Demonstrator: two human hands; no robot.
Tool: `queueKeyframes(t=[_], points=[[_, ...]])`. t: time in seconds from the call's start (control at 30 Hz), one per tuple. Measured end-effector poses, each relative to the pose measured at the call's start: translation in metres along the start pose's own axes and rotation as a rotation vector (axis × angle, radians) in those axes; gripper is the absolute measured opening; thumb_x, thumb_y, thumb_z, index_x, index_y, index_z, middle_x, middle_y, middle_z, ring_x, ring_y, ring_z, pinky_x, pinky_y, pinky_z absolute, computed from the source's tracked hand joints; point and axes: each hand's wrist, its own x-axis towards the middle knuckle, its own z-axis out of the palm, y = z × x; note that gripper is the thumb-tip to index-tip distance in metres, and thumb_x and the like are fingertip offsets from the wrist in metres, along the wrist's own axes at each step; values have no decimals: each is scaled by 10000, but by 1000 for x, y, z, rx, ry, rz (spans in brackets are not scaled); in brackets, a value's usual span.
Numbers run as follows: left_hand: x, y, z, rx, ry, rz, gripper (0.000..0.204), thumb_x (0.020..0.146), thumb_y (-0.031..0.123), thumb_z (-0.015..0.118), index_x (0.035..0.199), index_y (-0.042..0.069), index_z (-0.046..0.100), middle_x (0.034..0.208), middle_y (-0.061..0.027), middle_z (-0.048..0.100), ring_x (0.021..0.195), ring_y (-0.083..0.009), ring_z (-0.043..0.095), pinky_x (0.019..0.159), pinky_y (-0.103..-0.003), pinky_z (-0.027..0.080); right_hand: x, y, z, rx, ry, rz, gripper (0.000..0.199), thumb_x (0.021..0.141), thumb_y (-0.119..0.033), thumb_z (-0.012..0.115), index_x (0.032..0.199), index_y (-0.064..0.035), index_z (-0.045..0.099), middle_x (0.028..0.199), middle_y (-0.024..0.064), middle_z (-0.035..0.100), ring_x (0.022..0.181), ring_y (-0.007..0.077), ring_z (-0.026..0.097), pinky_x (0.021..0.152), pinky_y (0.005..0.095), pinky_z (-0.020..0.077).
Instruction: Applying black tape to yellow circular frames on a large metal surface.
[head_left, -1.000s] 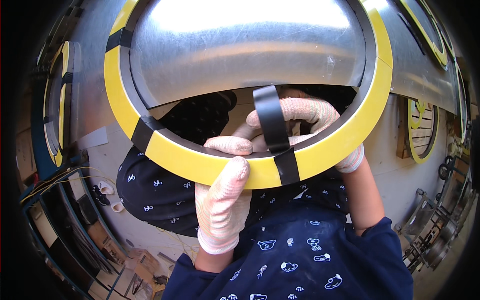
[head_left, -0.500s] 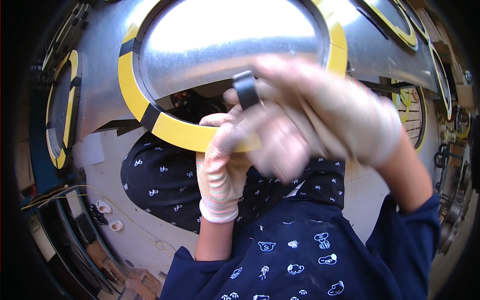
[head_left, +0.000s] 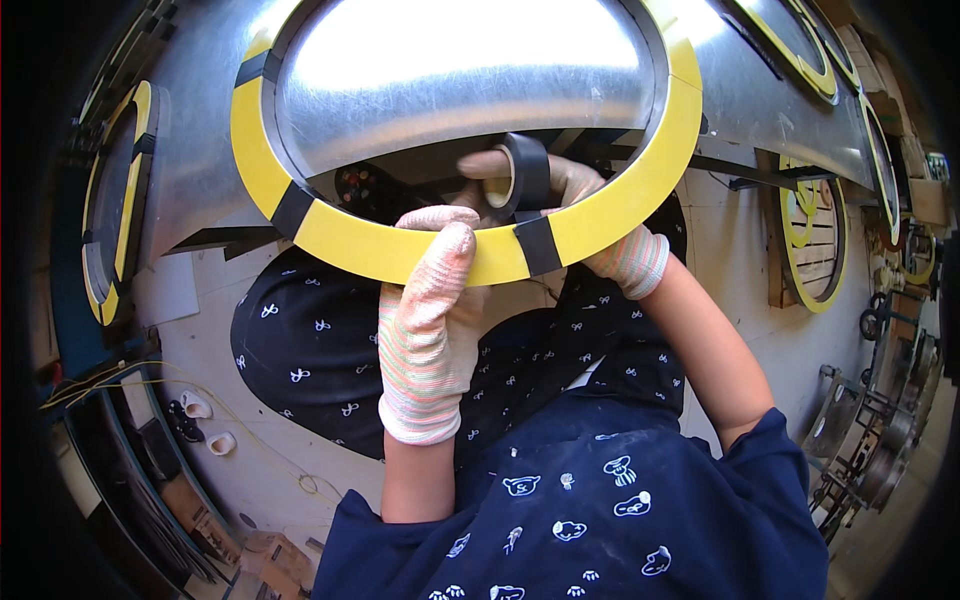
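A large yellow ring [head_left: 375, 252] lies partly on the metal table, its near side jutting past the edge above my lap. Black tape bands cross it in several places, one of them [head_left: 538, 247] just right of my left hand. My gloved left hand [head_left: 440, 270] pinches the near rim, thumb on top and fingers beneath. From under the ring, my gloved right hand [head_left: 575, 185] reaches up through its opening and grips a roll of black tape [head_left: 528, 172]. The roll stands close behind the black band. Part of my right hand is hidden by the ring.
The shiny metal table [head_left: 460, 100] spreads ahead. Another yellow and black ring [head_left: 128, 205] is at its left, and more rings [head_left: 815, 75] lie at the far right. A ring [head_left: 835, 290] leans by a wooden pallet on the right. Cardboard boxes [head_left: 275, 565] stand lower left.
My right hand went from above the ring to beneath it, carrying the tape roll into the opening. A black band now shows on the near rim. My left hand keeps its hold.
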Motion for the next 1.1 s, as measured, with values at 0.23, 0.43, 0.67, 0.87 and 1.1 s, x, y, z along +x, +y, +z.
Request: queueKeyframes(t=[0.23,0.43,0.67,0.87,1.1], points=[[2,-6,-2,-27,-114,-5,296,1001,208,712,1216,55,578,1168,-95,657,1109,-211,660,1008,-373,517,-52,-128,-11,488,10,471,571,1047,-336,634,1442,66,535,990,248,760,768,231,771,788,292,641],[-3,-4,-1,-138,-140,8,310,1002,196,668,1251,48,558,1497,-242,546,1246,-281,637,1060,-450,539,-13,-154,16,243,30,466,671,1110,-411,491,1420,183,450,1059,311,738,634,203,740,534,218,585],[12,-9,-7,0,-220,186,305,966,207,710,1204,38,620,1674,-299,277,1510,-517,335,1232,-602,324,-39,-170,65,451,9,903,520,1045,-321,633,1391,60,555,918,131,750,668,140,712,577,241,547],[0,2,-5,39,-112,22,277,957,175,727,1167,33,616,1513,-264,484,1321,-362,546,1115,-471,457,13,-32,19,324,-30,126,571,976,-202,747,1489,-34,560,1180,69,716,999,108,696,875,249,576],[1,-4,-3,-163,-202,51,253,971,141,701,1179,53,586,1578,-302,453,1372,-470,562,1087,-481,517,-71,-96,-14,201,66,446,614,991,-355,663,1405,76,519,980,161,733,745,164,705,700,291,592]])
